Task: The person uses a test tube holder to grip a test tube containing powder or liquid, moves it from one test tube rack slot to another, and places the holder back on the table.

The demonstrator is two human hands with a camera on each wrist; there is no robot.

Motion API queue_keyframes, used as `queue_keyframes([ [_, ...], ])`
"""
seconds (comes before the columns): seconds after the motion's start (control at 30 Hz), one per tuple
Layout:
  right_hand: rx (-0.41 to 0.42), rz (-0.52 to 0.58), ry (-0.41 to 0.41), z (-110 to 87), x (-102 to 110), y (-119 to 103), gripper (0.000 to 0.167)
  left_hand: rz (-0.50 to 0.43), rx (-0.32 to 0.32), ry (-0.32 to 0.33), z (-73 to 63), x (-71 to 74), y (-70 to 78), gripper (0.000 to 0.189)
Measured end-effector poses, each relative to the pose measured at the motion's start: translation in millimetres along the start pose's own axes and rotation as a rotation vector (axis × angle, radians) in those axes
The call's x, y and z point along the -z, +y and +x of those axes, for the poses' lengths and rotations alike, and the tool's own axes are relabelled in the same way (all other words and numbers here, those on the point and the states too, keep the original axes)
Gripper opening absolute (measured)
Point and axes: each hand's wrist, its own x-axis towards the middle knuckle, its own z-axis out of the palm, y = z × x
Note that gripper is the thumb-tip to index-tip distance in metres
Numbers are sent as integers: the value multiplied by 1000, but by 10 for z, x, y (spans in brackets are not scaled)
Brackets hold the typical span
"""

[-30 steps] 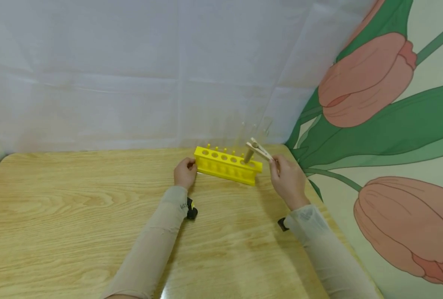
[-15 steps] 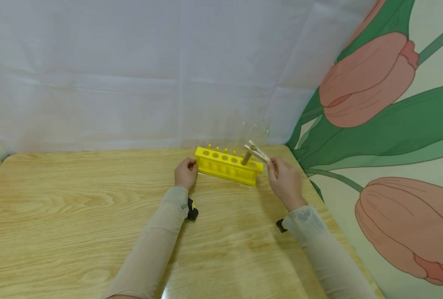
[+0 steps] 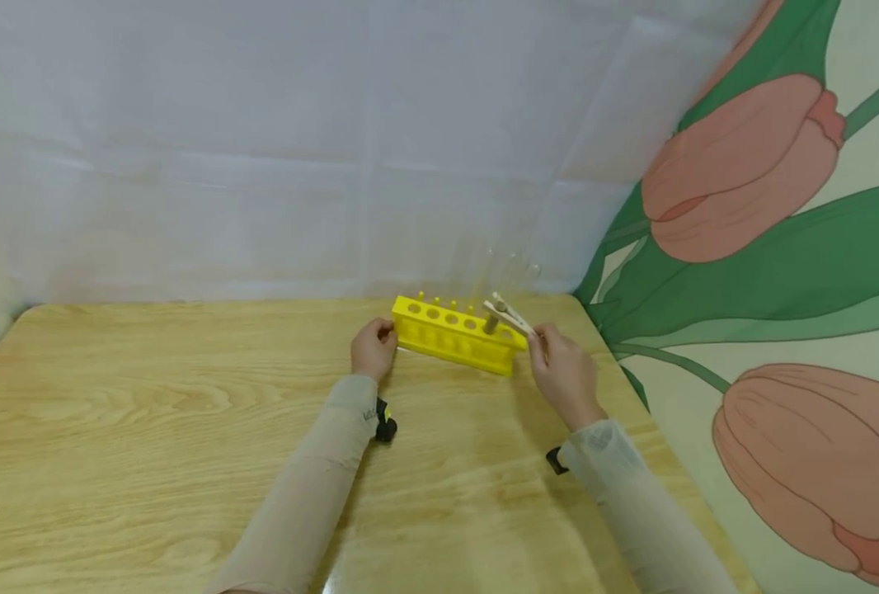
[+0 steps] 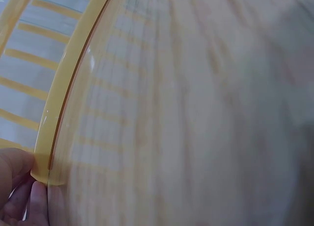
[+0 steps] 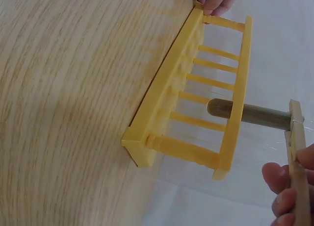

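A yellow test tube rack (image 3: 454,348) stands near the table's back edge. My left hand (image 3: 373,348) grips its left end; in the left wrist view the thumb and fingers (image 4: 17,162) pinch the base corner. With my right hand (image 3: 564,371) I hold a wooden test tube holder (image 5: 297,133), whose far end clasps a test tube (image 5: 265,115) with dark greyish-brown contents. This tube passes through a hole toward the rack's right end. Its rounded bottom shows between top shelf and base in the right wrist view, apart from the base.
Faint clear glass tubes (image 3: 514,268) rise behind the rack's right half, near its row of yellow pegs (image 3: 437,301). A white sheet (image 3: 224,165) hangs behind the wood-grain table (image 3: 187,412). A tulip-patterned wall covering (image 3: 781,445) borders the table's right side.
My right hand has come down slightly with the holder, and the test tube sits lower in the rack's hole. The left hand keeps its grip on the rack. The head view has shifted a little.
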Motion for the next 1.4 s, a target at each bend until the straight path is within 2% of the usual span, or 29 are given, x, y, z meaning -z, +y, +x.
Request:
queue_keyframes([
  [0.5, -27, -1, -51, -39, -92, -4, 26, -8, -3, -1, 28, -12, 6, 23],
  [0.77, -16, -5, -40, -58, -130, 7, 24, -12, -6, -7, 38, -18, -1, 22],
  [1.03, -37, 4, -70, -97, -186, 38, 22, -13, -14, 7, 12, -21, 0, 20],
  [1.4, -56, 2, -99, -124, -225, 30, 22, -35, 14, -6, 26, -29, -32, 22],
])
